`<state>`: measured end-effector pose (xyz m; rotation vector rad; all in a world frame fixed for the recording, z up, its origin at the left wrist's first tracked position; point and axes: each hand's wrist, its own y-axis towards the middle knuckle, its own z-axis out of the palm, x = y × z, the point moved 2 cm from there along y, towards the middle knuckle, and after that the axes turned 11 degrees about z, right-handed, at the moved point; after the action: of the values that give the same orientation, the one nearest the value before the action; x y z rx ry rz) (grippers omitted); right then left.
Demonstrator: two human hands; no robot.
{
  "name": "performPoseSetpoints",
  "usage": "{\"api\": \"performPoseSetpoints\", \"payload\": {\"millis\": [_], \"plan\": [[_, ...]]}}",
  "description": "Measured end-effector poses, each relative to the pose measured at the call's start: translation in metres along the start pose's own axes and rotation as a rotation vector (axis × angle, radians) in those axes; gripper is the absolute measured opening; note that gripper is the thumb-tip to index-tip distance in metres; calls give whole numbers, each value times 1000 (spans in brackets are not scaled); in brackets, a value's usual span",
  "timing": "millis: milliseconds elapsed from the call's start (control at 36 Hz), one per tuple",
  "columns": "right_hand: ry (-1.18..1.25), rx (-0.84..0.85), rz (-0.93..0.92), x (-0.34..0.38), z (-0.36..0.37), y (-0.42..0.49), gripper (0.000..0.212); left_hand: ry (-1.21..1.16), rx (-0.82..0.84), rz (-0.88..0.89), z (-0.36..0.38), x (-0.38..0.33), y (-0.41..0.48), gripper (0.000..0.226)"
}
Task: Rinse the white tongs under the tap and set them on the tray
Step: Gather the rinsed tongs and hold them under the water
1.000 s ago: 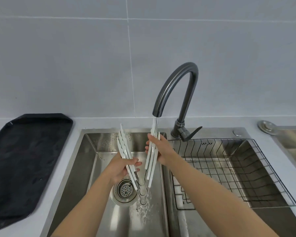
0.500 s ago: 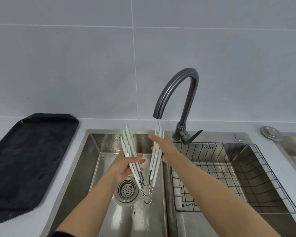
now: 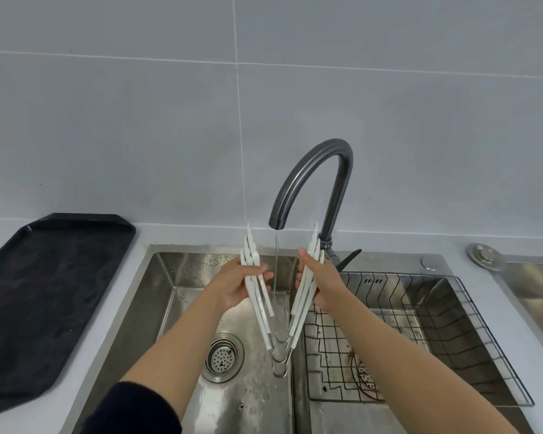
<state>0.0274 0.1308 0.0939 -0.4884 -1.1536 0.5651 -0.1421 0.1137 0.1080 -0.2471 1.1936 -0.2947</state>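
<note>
Both hands grip the tongs (image 3: 265, 311) spread upright under the tap (image 3: 311, 183): left hand (image 3: 235, 286) nearer the tray (image 3: 44, 292), right hand (image 3: 322, 285) farther.

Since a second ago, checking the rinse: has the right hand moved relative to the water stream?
Yes. The right hand moved rightward off the stream, spreading the tongs apart.

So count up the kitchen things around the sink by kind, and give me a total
Tongs: 3, bunched, arms spread between left hand and right hand
Tray: 1
Tap: 1
Basins: 2
Rack: 1
Total: 8
</note>
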Motion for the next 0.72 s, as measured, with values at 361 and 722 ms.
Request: {"api": "performPoseSetpoints", "payload": {"millis": [361, 722], "plan": [[133, -65, 14, 16, -32, -5, 15, 102, -86, 86, 51, 10, 20, 23], [-43, -64, 53, -11, -22, -8, 21, 7, -295, -9, 35, 27, 6, 43]]}}
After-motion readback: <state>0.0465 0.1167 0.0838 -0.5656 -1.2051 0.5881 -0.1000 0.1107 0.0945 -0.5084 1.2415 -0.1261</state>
